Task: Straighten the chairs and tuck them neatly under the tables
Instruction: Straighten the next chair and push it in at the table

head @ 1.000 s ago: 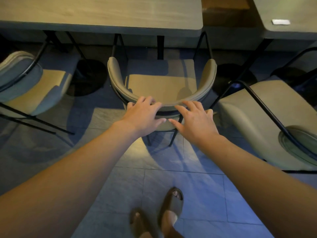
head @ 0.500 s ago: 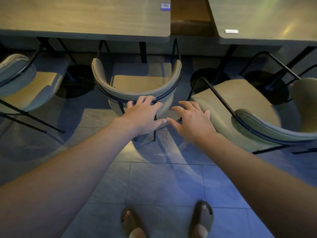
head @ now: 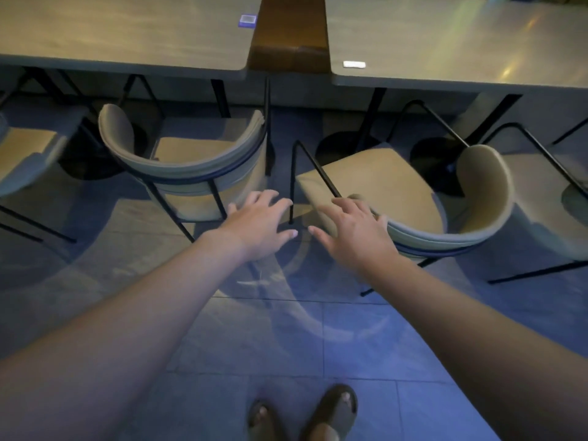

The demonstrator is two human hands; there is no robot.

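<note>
A beige chair with a curved back (head: 191, 173) stands partly under the left table (head: 127, 43), its back facing me. A second beige chair (head: 381, 186) is turned sideways in front of the right table (head: 445, 52), its curved back (head: 445, 240) on the near right. My left hand (head: 261, 224) hovers with fingers spread in the gap between the two chairs, holding nothing. My right hand (head: 353, 227) is spread over the near end of the sideways chair's backrest; contact is unclear.
Another chair (head: 28, 160) sits at the far left and one more (head: 547, 192) at the far right. Black table pedestals (head: 366, 128) stand on the tiled floor. A wooden bench (head: 288, 36) shows between the tables. My sandalled feet (head: 305, 415) are at the bottom.
Both hands have left the back of the left chair and shifted right toward the sideways chair. My view has also swung right, bringing the right table further in.
</note>
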